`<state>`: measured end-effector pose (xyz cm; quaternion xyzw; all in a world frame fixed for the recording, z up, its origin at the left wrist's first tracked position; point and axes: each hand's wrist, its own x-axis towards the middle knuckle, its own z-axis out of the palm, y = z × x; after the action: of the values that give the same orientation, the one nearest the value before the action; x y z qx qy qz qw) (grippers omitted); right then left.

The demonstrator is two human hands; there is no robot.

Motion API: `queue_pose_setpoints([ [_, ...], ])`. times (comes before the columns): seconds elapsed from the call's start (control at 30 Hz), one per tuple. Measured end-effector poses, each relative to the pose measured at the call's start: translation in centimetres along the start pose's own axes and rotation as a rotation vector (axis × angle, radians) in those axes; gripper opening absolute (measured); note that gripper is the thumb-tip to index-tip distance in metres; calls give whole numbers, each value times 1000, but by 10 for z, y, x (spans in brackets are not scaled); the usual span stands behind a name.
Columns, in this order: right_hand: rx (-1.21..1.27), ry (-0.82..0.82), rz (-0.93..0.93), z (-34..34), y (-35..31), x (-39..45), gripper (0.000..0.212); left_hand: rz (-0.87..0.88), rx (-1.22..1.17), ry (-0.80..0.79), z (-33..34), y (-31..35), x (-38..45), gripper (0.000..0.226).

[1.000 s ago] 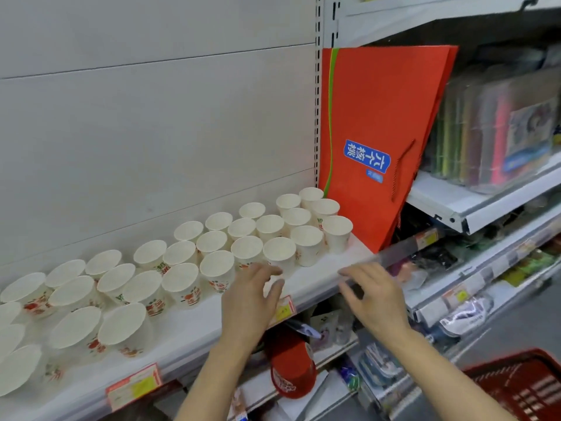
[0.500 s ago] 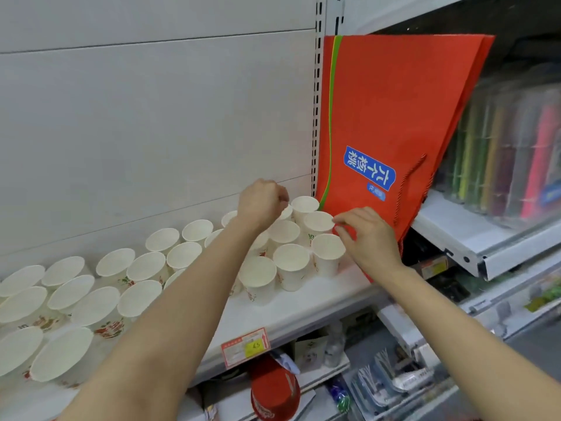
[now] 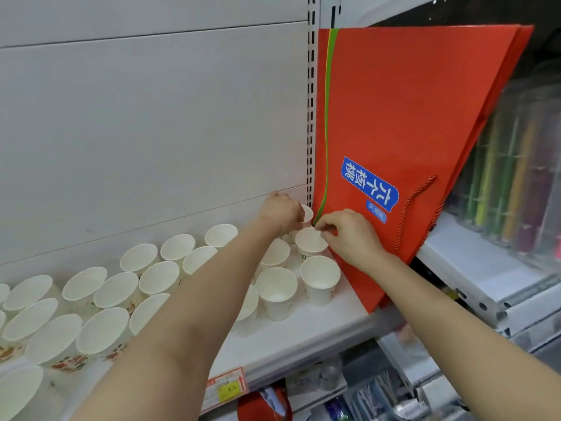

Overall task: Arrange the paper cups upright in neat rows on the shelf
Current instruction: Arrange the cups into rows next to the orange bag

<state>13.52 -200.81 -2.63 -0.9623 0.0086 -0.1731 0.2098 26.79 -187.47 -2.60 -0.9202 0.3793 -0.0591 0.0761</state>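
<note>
Several white paper cups [image 3: 276,288] stand upright in rows on the white shelf [image 3: 303,331], running from the left edge to the right end. My left hand [image 3: 280,212] reaches to the back right corner, its fingers curled round the rearmost cup [image 3: 307,211]. Just in front, my right hand [image 3: 353,235] pinches the rim of the cup [image 3: 309,243] in the middle row. Another cup [image 3: 320,279] stands at the front right. My left forearm hides part of the rows.
A large red paper bag [image 3: 409,132] leans at the shelf's right end, close to the cups. Right of it a higher shelf [image 3: 473,268] carries clear packs of coloured items [image 3: 513,183]. A price tag [image 3: 226,388] hangs on the front edge. More goods lie on lower shelves.
Both hands have risen from the shelf's front edge to the back right corner. The left now grips the rearmost cup and the right has moved onto the rim of the cup in front.
</note>
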Motion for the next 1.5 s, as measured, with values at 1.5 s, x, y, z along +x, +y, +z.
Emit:
queue_pose_setpoints([
  [1.5, -240, -121, -136, 10, 0, 1, 19, 53, -279, 51, -4, -28, -2, 24],
])
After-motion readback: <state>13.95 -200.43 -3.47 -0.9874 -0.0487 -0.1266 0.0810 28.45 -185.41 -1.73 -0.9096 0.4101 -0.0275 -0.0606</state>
